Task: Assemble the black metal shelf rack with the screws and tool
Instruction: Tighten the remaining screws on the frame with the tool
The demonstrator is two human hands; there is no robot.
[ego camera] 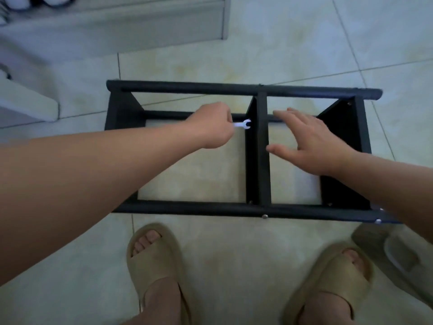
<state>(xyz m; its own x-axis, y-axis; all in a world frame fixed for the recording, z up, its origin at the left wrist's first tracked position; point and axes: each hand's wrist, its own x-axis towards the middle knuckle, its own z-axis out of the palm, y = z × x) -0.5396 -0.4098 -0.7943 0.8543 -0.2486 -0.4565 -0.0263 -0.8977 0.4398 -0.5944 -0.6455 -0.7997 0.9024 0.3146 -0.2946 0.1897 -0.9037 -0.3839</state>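
The black metal shelf rack stands on the tiled floor in front of me, with long rails front and back and upright panels at the left, middle and right. My left hand grips a small silver wrench whose open jaw points at the left face of the middle panel, near the lower back rail. My right hand hovers over the right bay with fingers spread and straight, reaching toward the middle panel. Silver screw heads show on the front rail.
My feet in beige slippers stand just before the front rail. A third slipper lies at the right. A pale low step or platform fills the upper left, with a white block at the left edge.
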